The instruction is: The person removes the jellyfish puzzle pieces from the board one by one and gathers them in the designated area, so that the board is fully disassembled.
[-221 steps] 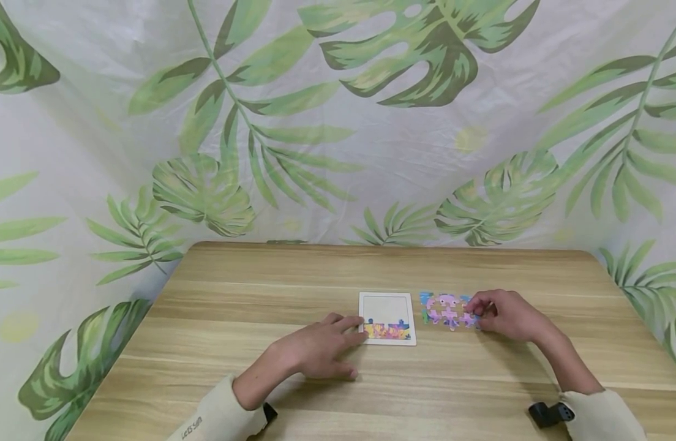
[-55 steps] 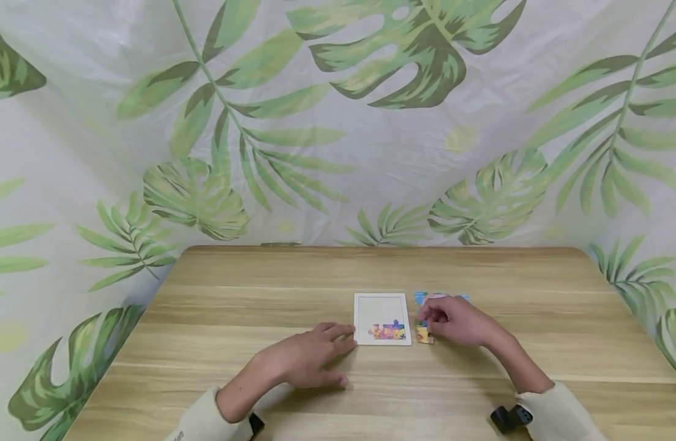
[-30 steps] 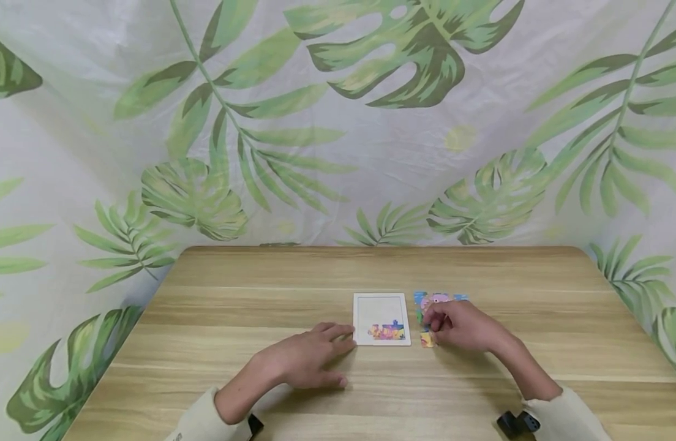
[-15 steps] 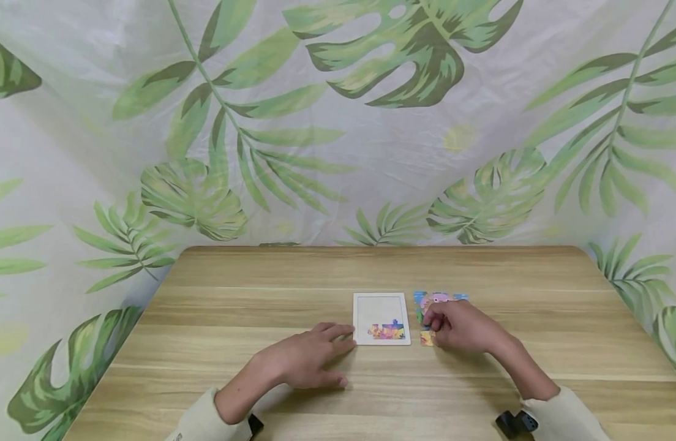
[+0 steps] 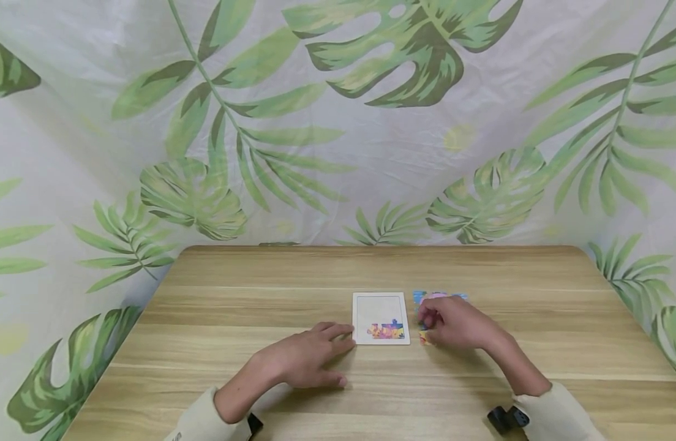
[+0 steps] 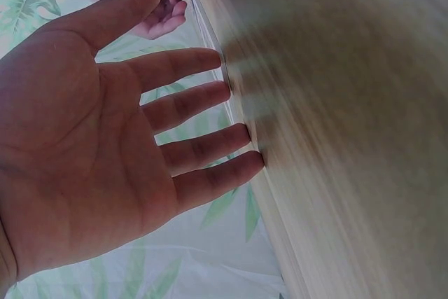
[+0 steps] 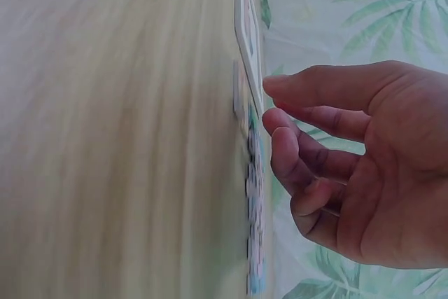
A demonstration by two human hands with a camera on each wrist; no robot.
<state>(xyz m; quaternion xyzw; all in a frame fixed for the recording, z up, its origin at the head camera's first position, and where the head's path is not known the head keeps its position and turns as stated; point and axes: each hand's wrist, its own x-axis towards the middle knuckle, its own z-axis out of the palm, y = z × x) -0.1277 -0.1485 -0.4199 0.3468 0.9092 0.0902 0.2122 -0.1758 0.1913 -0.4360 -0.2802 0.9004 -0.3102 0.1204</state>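
Observation:
A white puzzle tray (image 5: 371, 294) lies mid-table in the head view. Joined colourful jigsaw pieces (image 5: 389, 331) fill part of its lower right. My left hand (image 5: 305, 356) rests beside it, fingers spread and tips touching its left edge. Right of the tray, my right hand (image 5: 459, 321) bends over a yellow puzzle piece (image 5: 424, 337), thumb and fingertips curled at it in what looks like a pinch; their contact is partly hidden. More blue and pink pieces (image 5: 419, 295) lie behind and under this hand. In the right wrist view, the right hand (image 7: 378, 159) has curled fingers.
The wooden table (image 5: 261, 275) extends around the tray, its far edge against a leaf-print cloth (image 5: 371, 153). A dark wrist camera (image 5: 507, 419) sits at the right cuff, and another dark device (image 5: 255, 424) at the left cuff.
Since 7.4 s ago, the tray's lower left pieces have gone and a yellow piece lies right of it. My right hand has moved left; lately it shifts slightly with that piece. The left hand stays still.

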